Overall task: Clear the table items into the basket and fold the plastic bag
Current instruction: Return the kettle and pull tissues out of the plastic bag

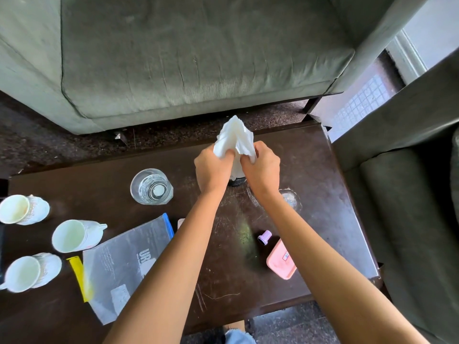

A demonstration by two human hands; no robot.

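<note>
1. The left hand and the right hand are both closed on a crumpled white tissue, which is raised above the far half of the tabletop; a small dark holder shows just beneath the hands, with a strip of white running down towards it.

2. Judged from this hold, the step is gathering the tissue into a compact wad; it would go best with both hands pinching near the same spot and drawing straight up, so the thin paper does not tear and the holder does not tip.

3. A clear glass stands left of the hands, near enough that a wide elbow could knock it.

4. A flat plastic bag with a blue edge lies under the left forearm, not yet folded, a yellow strip beside it.

5. 3 white cups lie on their sides at the left edge of the tabletop.

6. A small lilac cap and a pink case sit near the right forearm.

7. No basket is in view, so most of the clearing appears undone.
</note>
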